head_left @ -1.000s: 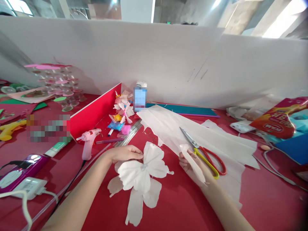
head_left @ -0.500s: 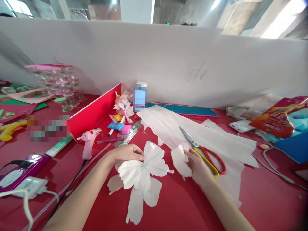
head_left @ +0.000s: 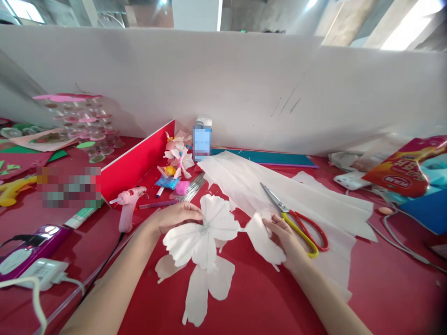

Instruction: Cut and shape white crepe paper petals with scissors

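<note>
Nr scissors (head_left: 277, 200), R fingers (head_left: 274, 226) pinch petal (head_left: 262, 240), L fingers (head_left: 190, 212) pinch flower (head_left: 200, 242) nr wires (head_left: 194, 188).

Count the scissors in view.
1: the scissors lie on the white sheet, beside the right hand holding a white petal. Others may be hidden.

It looks like a craft workshop: a white petalled flower (head_left: 201, 238), glue gun (head_left: 127, 213), scissors (head_left: 277, 200) and thin wires (head_left: 193, 188) share the red table (head_left: 265, 302), a white partition (head_left: 240, 93) lines its far edge, and a pillar (head_left: 196, 14) rises behind.
</note>
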Demonstrator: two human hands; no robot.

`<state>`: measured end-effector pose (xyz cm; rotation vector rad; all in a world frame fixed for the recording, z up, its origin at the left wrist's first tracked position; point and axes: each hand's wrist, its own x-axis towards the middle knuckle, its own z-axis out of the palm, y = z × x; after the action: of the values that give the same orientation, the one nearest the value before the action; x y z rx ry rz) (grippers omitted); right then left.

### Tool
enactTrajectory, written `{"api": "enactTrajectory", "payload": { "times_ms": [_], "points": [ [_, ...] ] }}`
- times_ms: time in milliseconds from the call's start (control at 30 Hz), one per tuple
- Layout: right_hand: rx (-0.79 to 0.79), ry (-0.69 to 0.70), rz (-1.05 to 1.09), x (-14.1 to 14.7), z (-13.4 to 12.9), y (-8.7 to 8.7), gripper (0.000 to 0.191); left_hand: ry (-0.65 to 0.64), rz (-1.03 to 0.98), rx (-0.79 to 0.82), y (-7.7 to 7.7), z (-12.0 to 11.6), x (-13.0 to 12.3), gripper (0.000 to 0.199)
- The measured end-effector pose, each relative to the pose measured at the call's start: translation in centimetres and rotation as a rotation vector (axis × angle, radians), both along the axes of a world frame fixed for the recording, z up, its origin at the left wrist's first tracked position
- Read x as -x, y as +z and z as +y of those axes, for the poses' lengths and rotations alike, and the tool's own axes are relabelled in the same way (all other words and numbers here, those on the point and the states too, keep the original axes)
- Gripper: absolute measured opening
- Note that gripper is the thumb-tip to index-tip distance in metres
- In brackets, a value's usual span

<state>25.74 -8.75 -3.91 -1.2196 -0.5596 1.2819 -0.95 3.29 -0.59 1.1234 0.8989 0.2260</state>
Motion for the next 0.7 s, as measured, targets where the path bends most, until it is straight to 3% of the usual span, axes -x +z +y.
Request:
{"api": "enactTrajectory", "payload": {
  "times_ms": [167, 400, 567, 700],
  "points": [
    [0.001, -0.003, 0.074, -0.1, 0.0, -0.1, 0.040, 0.141, -0.073, -0.012, -0.4, 0.1, 0.0, 0.009],
    [0.011, -0.039, 0.118, -0.3, 0.2, -0.8, 0.043, 0.489, -0.206, -0.167, -2.0, 1.3, -0.1, 0.022],
    [0.004, -0.051, 0.150, -0.3, 0.1, -1.0, 0.045, 0.810, -0.231, -0.333, -2.3, 2.3, -0.2, 0.026],
    [-0.008, -0.018, 0.168, -0.2, 0.2, -0.7, 0.045, 1.121, -0.173, -0.558, -1.1, 2.5, 0.4, 0.018]
  ]
}}
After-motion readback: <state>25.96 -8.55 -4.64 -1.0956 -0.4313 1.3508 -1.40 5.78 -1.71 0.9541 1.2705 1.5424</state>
